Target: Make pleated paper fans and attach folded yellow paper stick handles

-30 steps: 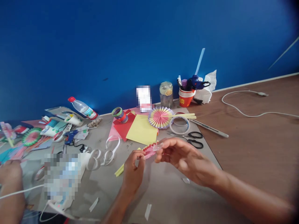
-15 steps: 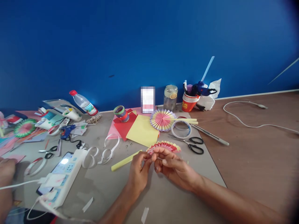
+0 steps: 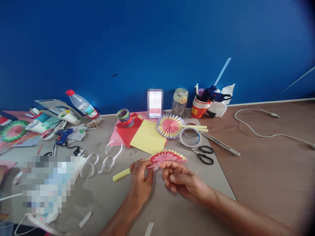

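A pleated paper fan (image 3: 168,157) in pink, red and yellow is spread in a half circle between my hands, just above the table. My left hand (image 3: 141,177) is closed, pinching the fan's left end. Along the near edge my right hand (image 3: 183,180) has its fingers curled, with the fingertips against the fan. A small piece of clear tape (image 3: 157,166) shows between the two hands, at the folded edge. Left of my left hand lies a yellow paper strip (image 3: 120,175), partly hidden by that hand.
Behind are yellow paper (image 3: 149,137), a finished paper rosette (image 3: 169,126) on a stick, a tape roll (image 3: 181,139) and black-handled scissors (image 3: 205,154). White strips (image 3: 90,166), a blue glue gun (image 3: 63,135) and a blurred power strip (image 3: 78,164) lie left. A person's hand (image 3: 2,173) shows far left.
The fan now shows wider and flatter between my hands, its folded edge level. My left hand has moved slightly left, and the clear tape appears at the edge. The view has shifted slightly right.
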### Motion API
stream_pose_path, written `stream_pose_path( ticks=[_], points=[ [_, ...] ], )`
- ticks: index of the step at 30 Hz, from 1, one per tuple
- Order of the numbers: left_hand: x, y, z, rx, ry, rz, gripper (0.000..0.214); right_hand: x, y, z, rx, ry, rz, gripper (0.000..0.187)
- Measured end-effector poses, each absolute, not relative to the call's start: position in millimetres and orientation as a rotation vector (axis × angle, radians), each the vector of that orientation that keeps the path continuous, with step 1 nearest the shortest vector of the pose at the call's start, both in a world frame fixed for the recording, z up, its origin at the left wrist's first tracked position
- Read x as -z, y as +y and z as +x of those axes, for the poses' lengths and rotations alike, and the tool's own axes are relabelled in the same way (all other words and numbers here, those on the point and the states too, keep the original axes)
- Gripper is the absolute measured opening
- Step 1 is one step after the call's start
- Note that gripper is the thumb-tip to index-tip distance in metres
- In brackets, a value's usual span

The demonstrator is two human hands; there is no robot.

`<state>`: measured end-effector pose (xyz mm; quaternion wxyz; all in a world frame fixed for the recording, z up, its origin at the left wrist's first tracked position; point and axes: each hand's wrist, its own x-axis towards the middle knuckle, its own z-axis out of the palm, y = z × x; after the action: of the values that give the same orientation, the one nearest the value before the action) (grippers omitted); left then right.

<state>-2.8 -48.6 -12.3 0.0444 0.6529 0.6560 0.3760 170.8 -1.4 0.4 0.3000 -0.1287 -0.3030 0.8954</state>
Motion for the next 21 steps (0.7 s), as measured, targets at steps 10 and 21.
stream_pose_path(
  ticks=[10,21],
  points=[
    [12,-50,-9,-1.219,2.028,1.903,0.008,0,-5,173,-2.538,-0.491,-0.239,0.036],
    [8,-49,-6,-1.227,2.012,1.757,0.004,10,-14,165,-2.561,-0.257,-0.356,0.033]
  ],
)
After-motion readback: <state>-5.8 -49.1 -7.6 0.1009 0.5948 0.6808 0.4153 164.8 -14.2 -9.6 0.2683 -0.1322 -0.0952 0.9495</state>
